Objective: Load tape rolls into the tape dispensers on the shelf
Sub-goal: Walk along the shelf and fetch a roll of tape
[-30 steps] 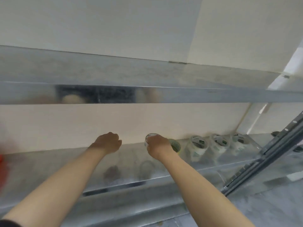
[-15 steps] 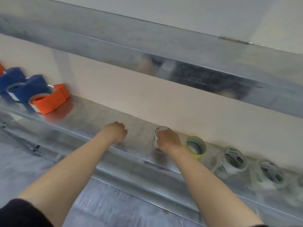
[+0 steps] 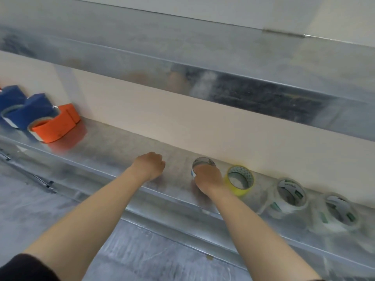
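Nothing on the lower shelf has shifted in the last half second, and both hands lie where they did. A second ago the view faced further right, and the dispensers were out of frame.

Two metal shelves cross the frame on a slant. The upper shelf fills the top, and the lower one runs from middle left to lower right, with a pale wall between them.

Two bare forearms reach up from the bottom edge. The left hand rests on the lower shelf near the centre, fingers curled under into a fist with nothing in it. The right hand is just right of centre, its fingers closed over the near side of a clear roll standing on edge on the shelf.

Three dispensers sit together at the left edge: a far blue dispenser, a near blue dispenser and an orange dispenser, each touching the next.

Four tape rolls show plainly in a row. These are the gripped clear one, a yellow roll just beside it, then a first white roll and a second white roll with green print. The far right is too blurred to count further.
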